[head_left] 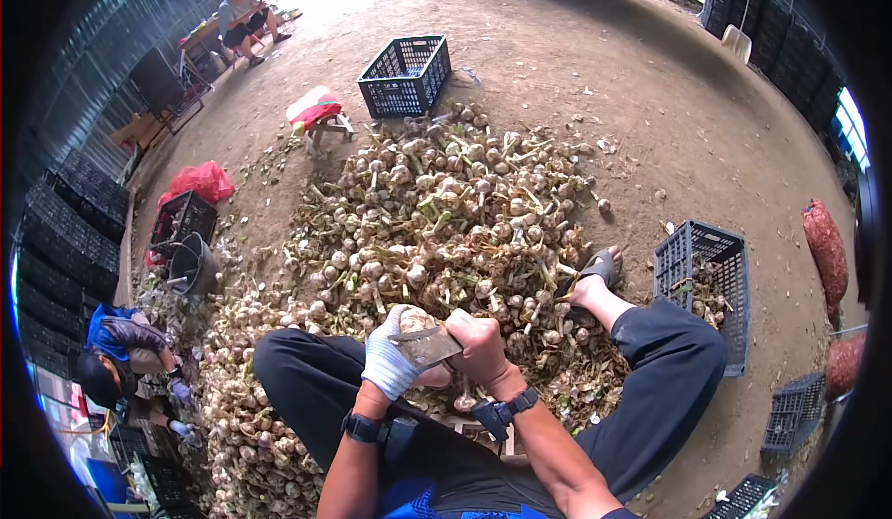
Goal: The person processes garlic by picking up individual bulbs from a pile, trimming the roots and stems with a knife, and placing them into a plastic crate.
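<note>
My left hand [386, 361], in a white knitted glove, is closed around a garlic bulb [418, 320] above my lap. My right hand [481, 344], bare, grips a knife whose broad, dull metal blade [427, 346] lies across the front of the bulb, close to the gloved fingers. The knife's handle is hidden in my fist. In front of my knees spreads a large heap of garlic [446, 203], with stems and roots still on many bulbs. Another garlic bulb [465, 403] shows below my right hand.
A black crate [404, 91] stands beyond the heap; another crate [701, 287] with some garlic sits at right. Nearby are a low stool [325, 127], a bucket [193, 263] and a filled mesh sack [825, 254]. One person [125, 352] bends at left; another person [246, 22] sits far back.
</note>
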